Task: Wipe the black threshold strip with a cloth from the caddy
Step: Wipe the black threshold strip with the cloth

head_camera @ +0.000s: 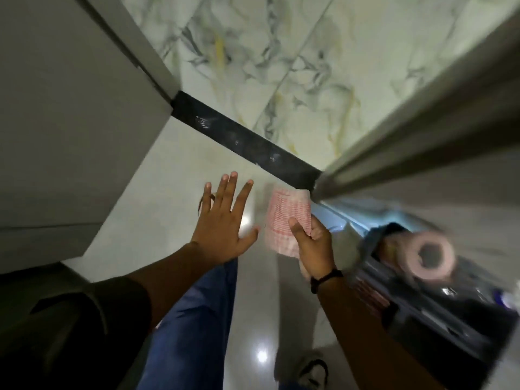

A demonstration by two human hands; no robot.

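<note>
The black threshold strip (244,142) runs diagonally across the floor, from the white wall corner at upper left to the door frame at right. Faint smears show on it. My right hand (312,243) is closed on a red-and-white checked cloth (284,220), held in the air just short of the strip's right end. My left hand (225,223) hovers above the pale floor with fingers spread and nothing in it, left of the cloth. The dark caddy (439,308) stands at lower right, blurred, with a paper roll (430,254) in it.
A white wall block (70,130) fills the left side. A grey door frame (416,130) slants across the right. Marble-patterned tiles (281,57) lie beyond the strip and glossy pale tiles on the near side. My blue trouser leg (197,313) and a shoe (312,372) are below.
</note>
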